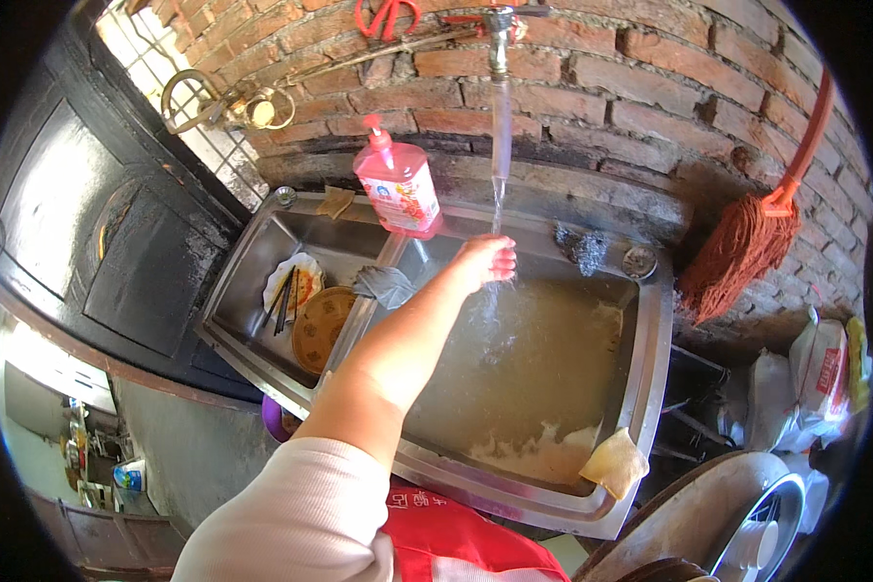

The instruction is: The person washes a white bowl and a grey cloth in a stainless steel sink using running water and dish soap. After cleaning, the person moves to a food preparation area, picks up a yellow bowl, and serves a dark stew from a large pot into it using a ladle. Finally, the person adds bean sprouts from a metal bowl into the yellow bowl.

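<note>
My left hand is under the stream of water from a clear hose fixed on a metal tap. Its fingers are curled together, with nothing visible in them. Below it, the large basin of a steel sink holds cloudy brownish water. A pink pump soap bottle stands behind my wrist, on the sink's back ledge. Beside my forearm, a grey cloth drapes over the divider. In the left basin lie a white dish with red-orange stains, dark chopsticks and a brown patterned round item. My right hand is out of view.
Steel scourers lie on the back ledge; a yellowish cloth hangs over the front right corner. A red-brown mop leans against the brick wall at right. Plastic bags and a large round board are at lower right.
</note>
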`<state>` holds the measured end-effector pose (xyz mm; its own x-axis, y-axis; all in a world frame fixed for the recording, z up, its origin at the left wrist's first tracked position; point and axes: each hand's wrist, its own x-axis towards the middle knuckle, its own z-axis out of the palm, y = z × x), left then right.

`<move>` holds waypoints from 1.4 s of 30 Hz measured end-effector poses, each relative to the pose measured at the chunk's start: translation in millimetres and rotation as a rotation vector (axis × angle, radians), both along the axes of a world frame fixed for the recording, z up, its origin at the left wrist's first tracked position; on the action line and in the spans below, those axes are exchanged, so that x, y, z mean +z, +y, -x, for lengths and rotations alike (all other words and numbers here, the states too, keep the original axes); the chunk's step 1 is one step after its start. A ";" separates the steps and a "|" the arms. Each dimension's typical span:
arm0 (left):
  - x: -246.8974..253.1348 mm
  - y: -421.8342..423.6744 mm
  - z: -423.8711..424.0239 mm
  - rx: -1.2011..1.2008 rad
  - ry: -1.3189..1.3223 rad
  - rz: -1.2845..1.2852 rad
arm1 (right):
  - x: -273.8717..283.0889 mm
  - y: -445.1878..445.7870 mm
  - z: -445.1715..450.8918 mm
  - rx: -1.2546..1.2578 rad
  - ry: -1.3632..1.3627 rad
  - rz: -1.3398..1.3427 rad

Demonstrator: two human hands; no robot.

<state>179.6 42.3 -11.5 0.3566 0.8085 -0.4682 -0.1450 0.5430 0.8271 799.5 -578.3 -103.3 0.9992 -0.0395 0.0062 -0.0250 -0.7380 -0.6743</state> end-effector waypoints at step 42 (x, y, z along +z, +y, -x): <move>-70.3 -30.1 432.5 -0.141 0.678 -0.439 | 154.1 573.3 595.9 1.011 0.164 -0.345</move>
